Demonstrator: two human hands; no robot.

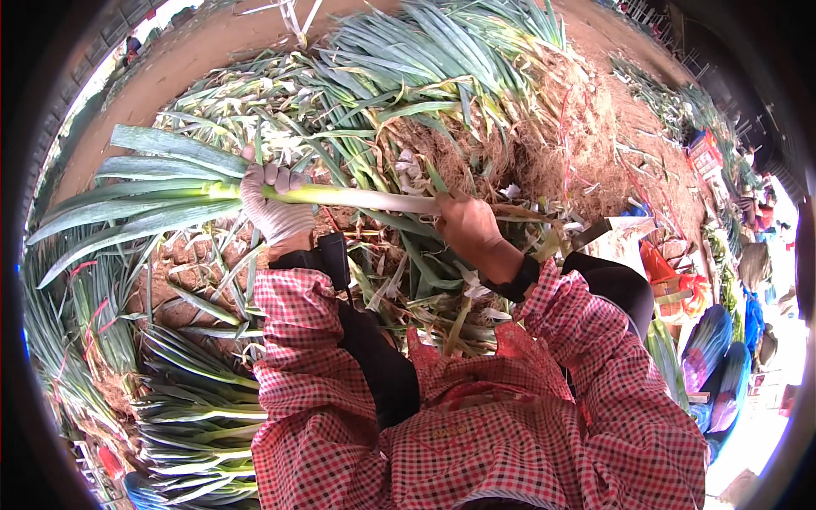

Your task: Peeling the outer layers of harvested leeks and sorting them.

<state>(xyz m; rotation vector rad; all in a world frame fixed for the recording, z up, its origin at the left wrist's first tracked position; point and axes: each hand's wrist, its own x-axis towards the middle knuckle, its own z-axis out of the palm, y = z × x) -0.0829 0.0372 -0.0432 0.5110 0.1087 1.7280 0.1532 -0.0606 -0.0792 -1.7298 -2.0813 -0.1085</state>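
Across the middle I hold one leek [357, 198] nearly level, its green leaves fanned out to the left and its pale shank to the right. My left hand [274, 202], in a whitish glove, is closed round it where the leaves meet the shank. At the other end my right hand [469, 226] pinches the white base; a brownish strip extends to the right from beside its fingers. Whether roots remain on that end is hidden by the hand. Loose leaves and peelings [408, 272] lie on the ground below both hands.
A large heap of leeks [425, 64] with brown roots [527, 149] lies ahead. Several trimmed-looking leeks [200, 425] lie in rows at lower left, beside tied bundles [76, 331]. Wrapped bundles [707, 340] and an orange bag [680, 285] are on the right.
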